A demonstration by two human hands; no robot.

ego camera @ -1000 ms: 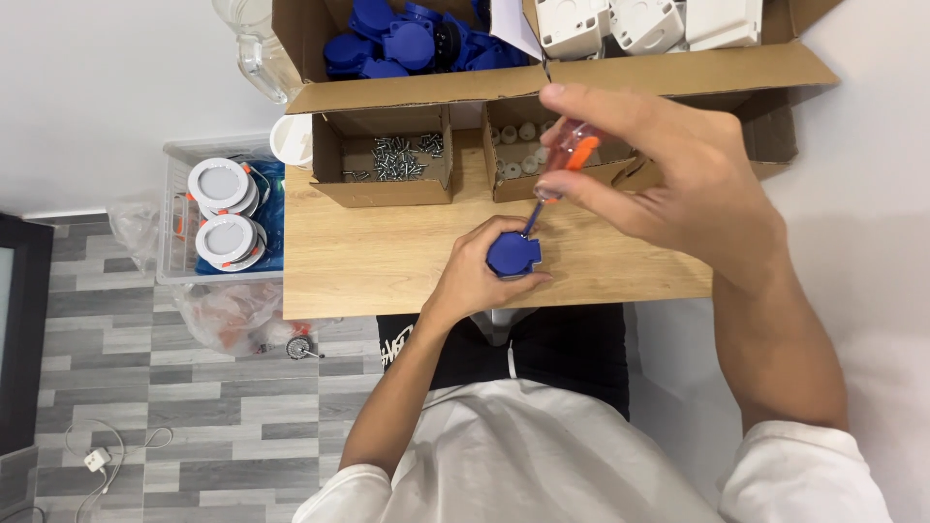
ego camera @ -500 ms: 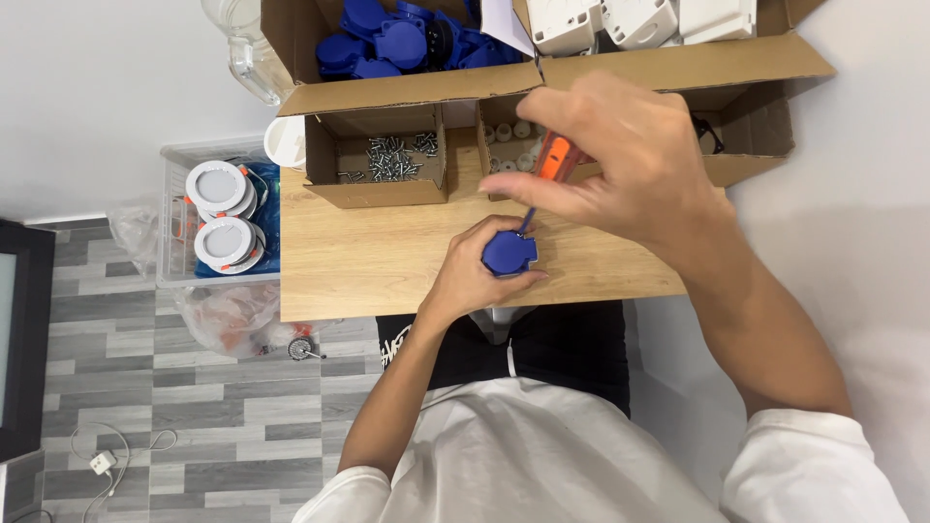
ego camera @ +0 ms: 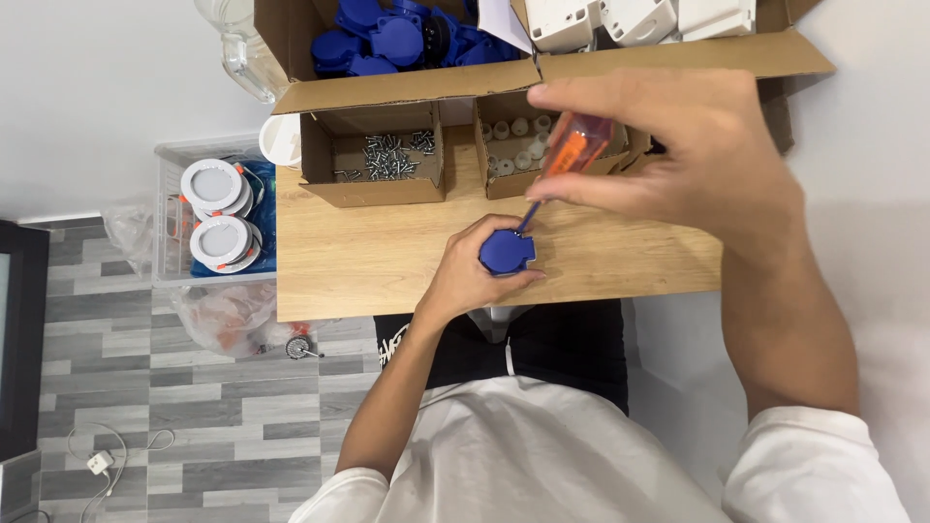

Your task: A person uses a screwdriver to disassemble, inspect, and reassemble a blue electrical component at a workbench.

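Evidently the left hand (ego camera: 465,276) clamps a blue socket cover (ego camera: 507,253) flat on the wooden desk (ego camera: 368,261), its grip closed round the part to steady it against the tool. The right hand (ego camera: 678,160), fingers pinched together on an orange-handled screwdriver (ego camera: 567,160), sets the tip down into the cover from one o'clock. At eleven o'clock an open screw box (ego camera: 378,160) sits within reach; more blue covers (ego camera: 387,39) fill the carton (ego camera: 407,85) at twelve.
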